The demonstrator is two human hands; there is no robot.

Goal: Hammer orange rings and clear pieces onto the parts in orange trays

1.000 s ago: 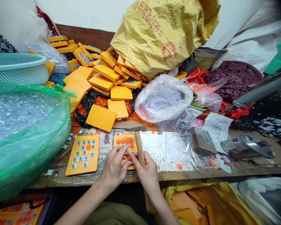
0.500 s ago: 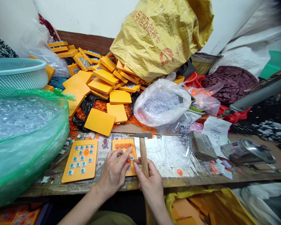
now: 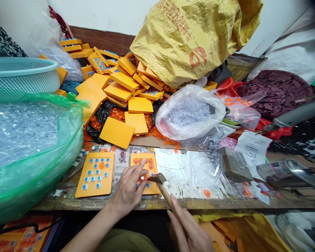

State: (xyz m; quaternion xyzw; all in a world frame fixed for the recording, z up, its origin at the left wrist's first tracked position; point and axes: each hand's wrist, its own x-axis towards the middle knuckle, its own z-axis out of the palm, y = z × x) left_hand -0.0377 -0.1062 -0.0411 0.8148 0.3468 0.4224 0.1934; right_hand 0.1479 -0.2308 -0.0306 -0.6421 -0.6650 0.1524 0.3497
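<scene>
My right hand (image 3: 187, 224) is wrapped round the wooden handle of a small hammer (image 3: 166, 194), whose metal head reaches the right part of an orange plate (image 3: 153, 189). On that plate are rows of small orange and blue pieces. Over its left side, my left hand (image 3: 130, 185) has thumb and fingers drawn together near the hammer head; a small orange piece (image 3: 145, 177) shows at the fingertips. To the left lies a second orange plate (image 3: 106, 187) with blue pieces and one orange ring (image 3: 102, 165).
A green bag (image 3: 68, 140) of clear pieces bulges at left, below a blue basket (image 3: 49, 66). Behind are piled orange plates (image 3: 117, 133) and a white bag (image 3: 168, 129) of clear parts. A metal block (image 3: 233, 164) and glass jar (image 3: 275, 171) stand right.
The hammer head has come down and toward me, now tilted beside my left fingertips. My right hand has moved back and right along with the handle. The whole view has shifted slightly.
</scene>
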